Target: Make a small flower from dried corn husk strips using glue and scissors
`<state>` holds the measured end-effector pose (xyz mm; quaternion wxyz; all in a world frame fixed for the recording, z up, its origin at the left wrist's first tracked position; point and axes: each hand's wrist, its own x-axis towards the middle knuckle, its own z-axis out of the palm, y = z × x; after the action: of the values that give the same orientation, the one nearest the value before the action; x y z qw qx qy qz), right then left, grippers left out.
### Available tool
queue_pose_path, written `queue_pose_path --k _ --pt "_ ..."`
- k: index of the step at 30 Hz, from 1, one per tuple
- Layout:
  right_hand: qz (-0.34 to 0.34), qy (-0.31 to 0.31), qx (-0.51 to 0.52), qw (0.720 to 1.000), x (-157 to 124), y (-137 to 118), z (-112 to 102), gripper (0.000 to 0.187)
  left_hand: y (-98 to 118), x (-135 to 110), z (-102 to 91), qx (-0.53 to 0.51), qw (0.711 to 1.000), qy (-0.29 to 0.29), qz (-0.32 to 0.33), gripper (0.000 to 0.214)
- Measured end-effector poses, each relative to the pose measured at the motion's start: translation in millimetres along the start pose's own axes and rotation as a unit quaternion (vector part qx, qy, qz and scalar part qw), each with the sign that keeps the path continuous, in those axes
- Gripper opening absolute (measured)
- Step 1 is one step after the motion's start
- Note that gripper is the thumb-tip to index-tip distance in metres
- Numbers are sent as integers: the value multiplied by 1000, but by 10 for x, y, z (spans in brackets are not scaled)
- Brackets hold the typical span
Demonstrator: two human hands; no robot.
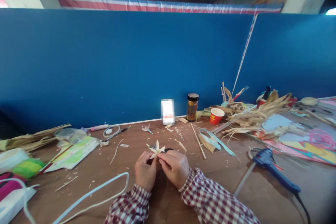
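A small pale flower (158, 149) with pointed petals, seemingly of dried husk, is pinched between my two hands above the brown table (168, 206). My left hand (146, 171) has thumb and fingers closed at the flower's base. From the other side my right hand (175, 168) closes its fingertips on the same base. The stem, if there is one, is hidden by my fingers. Something dark, partly covered, lies just behind the hands. A second small pale flower-like piece (147, 129) rests farther back, apart from my hands.
A blue glue gun (275, 169) with its cord lies at the right. Dried husks (252, 115) are heaped behind it, near a red paper cup (217, 116) and a lidded jar (192, 107). A light blue loop of tubing or cord (97, 189) lies front left. A blue partition (126, 66) bounds the back.
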<state>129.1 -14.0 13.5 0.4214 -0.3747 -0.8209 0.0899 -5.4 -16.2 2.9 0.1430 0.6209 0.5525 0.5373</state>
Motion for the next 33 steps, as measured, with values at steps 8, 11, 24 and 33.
queue_pose_path --k 8,11,24,33 --pt "0 -5 11 1000 -11 6 54 29 -12 7 -8 19 1000 2 -3 18" --pt "-5 -11 16 1000 -10 9 51 30 -11 9 -6 17 1000 2 -7 17" --pt "114 65 153 980 61 -3 -117 25 -173 43 54 -68 993 16 -92 23" --pt "326 49 372 868 197 231 -974 30 -179 62 35 -82 989 25 -117 30"
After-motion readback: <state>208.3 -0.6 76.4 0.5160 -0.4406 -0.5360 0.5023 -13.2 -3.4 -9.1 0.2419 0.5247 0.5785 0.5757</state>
